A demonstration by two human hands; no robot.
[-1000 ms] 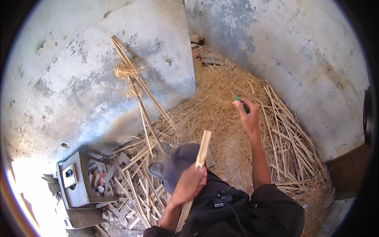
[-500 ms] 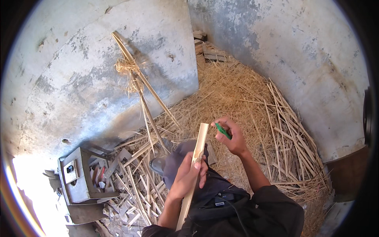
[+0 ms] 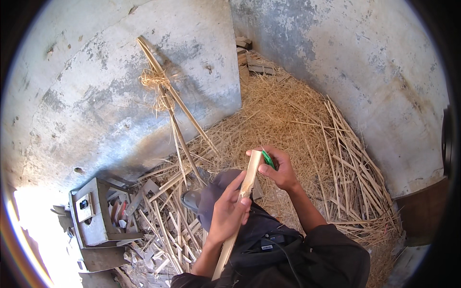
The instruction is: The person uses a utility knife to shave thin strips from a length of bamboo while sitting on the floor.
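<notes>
A pale split bamboo strip (image 3: 252,174) slants up and away from my lap, with a rough node partway along it. Wrapped round it just below that node, my left hand (image 3: 227,213) is closed. At the strip's far end is my right hand (image 3: 283,174), closed on a small green tool (image 3: 268,160) held alongside the strip's right edge. Fingers of this hand pass behind the strip's end and the thumb rests near its edge. The tool's kind cannot be made out, as the fingers cover much of it.
Straw-like shavings (image 3: 269,110) heap up ahead, with long bamboo strips (image 3: 355,177) piled along the right wall. Tied bamboo poles (image 3: 165,91) lean on the left wall. A worn wooden stool (image 3: 93,225) lies at lower left beside scattered offcuts (image 3: 168,230).
My right hand with the green tool has moved left and now meets the strip's far end. The strip has shifted slightly right at its tip, and my left index finger has straightened along it.
</notes>
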